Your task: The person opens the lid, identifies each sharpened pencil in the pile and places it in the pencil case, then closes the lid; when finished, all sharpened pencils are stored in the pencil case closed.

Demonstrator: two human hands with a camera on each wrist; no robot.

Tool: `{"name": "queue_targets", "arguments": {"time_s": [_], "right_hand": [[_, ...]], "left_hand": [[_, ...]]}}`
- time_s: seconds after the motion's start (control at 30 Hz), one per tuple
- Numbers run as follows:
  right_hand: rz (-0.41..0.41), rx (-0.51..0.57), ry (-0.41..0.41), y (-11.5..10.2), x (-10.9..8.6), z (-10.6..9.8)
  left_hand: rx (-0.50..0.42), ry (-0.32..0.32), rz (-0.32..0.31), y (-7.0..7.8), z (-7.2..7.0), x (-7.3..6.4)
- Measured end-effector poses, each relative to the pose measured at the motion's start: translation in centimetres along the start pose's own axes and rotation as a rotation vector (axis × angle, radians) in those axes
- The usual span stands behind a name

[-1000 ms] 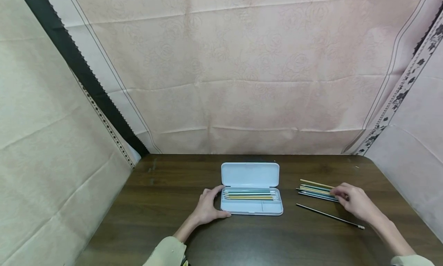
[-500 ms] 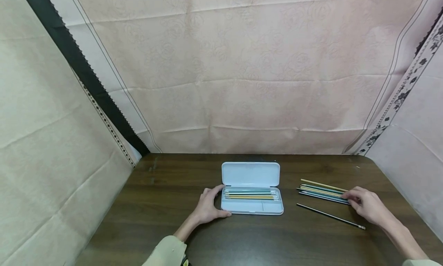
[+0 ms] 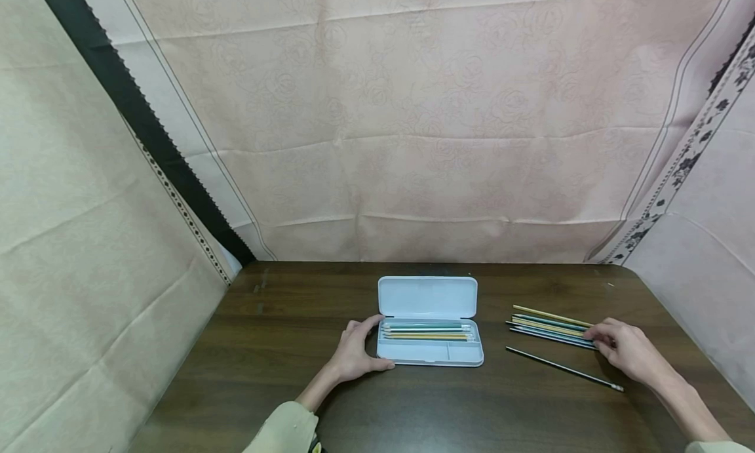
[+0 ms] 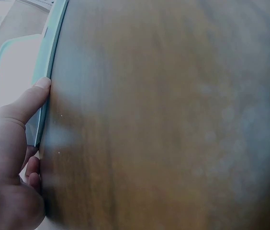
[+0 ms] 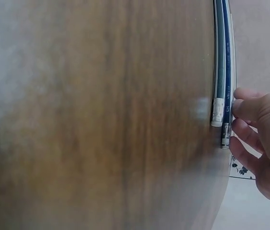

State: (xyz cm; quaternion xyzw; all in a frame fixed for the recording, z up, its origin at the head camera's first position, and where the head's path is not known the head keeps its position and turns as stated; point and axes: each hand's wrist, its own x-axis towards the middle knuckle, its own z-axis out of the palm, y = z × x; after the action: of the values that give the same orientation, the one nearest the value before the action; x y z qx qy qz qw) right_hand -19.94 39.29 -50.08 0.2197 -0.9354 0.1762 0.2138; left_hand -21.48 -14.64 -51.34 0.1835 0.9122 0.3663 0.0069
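An open light-blue pencil case [image 3: 415, 353] lies mid-table with its lid [image 3: 427, 297] tipped back. Several green and yellow pencils [image 3: 426, 337] are in its upper compartment. My left hand [image 3: 352, 354] grips the case's left end, thumb at the near edge and fingers at the far corner. To the right lies a loose row of pencils [image 3: 545, 330], yellow, green and blue. My right hand [image 3: 622, 350] pinches at their right-hand ends; which pencil is between the fingertips is partly hidden. A dark-blue pencil [image 5: 227, 72] with an eraser end touches the fingers in the right wrist view.
A single dark pencil [image 3: 563, 368] lies apart, nearer me than the row. The brown wooden table [image 3: 436, 407] ends at a pale cloth backdrop [image 3: 425, 138], with cloth on both sides too.
My right hand has slid right along the pencils towards their ends, uncovering more of them, then stayed nearly still. The left hand and the pencil case have not moved.
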Motion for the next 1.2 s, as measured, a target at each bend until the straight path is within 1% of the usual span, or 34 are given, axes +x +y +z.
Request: {"name": "queue_targets", "arguments": {"time_s": [0.57, 0.73, 0.9, 1.0, 1.1, 1.2], "right_hand": [[-0.096, 0.033, 0.056, 0.39, 0.31, 0.31], [-0.122, 0.054, 0.05, 0.53, 0.38, 0.4], [-0.118, 0.047, 0.031, 0.55, 0.43, 0.41], [-0.096, 0.039, 0.009, 0.45, 0.33, 0.42], [-0.091, 0.033, -0.003, 0.44, 0.25, 0.44], [-0.113, 0.033, 0.015, 0.52, 0.34, 0.4]], "left_hand": [[0.002, 0.003, 0.002, -0.16, 0.03, -0.03], [0.005, 0.004, 0.006, -0.14, -0.01, -0.07], [0.006, 0.004, 0.001, -0.05, -0.06, -0.06], [0.005, 0.007, 0.001, 0.02, -0.06, -0.1], [0.002, 0.008, 0.001, 0.09, -0.06, -0.13], [0.002, 0.009, 0.002, 0.12, -0.06, -0.13]]}}
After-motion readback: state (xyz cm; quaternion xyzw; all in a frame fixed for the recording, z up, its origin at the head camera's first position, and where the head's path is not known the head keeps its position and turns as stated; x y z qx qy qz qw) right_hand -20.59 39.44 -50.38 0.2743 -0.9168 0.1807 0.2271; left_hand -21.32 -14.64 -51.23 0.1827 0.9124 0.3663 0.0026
